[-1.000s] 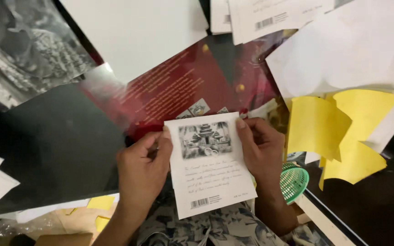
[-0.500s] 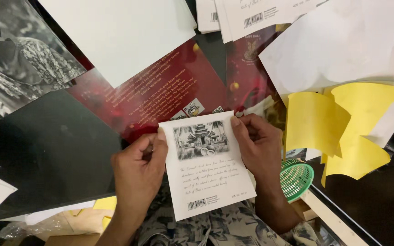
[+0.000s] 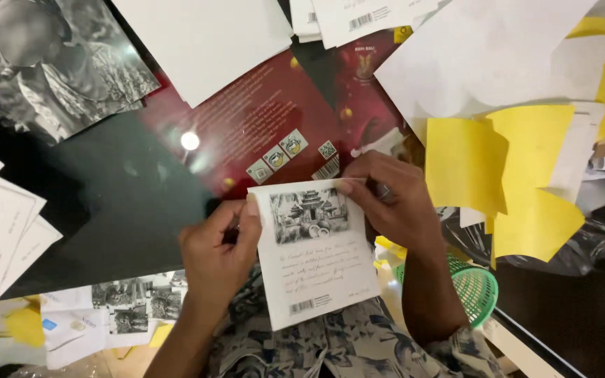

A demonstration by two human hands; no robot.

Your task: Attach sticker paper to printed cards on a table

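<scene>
- white rectangular card with a grey drawing (image 3: 316,255): long axis runs top to bottom, drawing end away from the person.
- left hand (image 3: 215,255) grips its left edge, right hand (image 3: 393,203) pinches the top right corner.
- dark red booklet (image 3: 260,126) lies just beyond; yellow paper sheets (image 3: 498,175) to the right.

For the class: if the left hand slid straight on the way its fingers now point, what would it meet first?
The left hand points up and right along the white card's edge. Straight on, it would probably reach the dark red sheet under glossy film first, though depth is unclear.

One white card (image 3: 314,255), two hands, one green basket (image 3: 475,288).
</scene>
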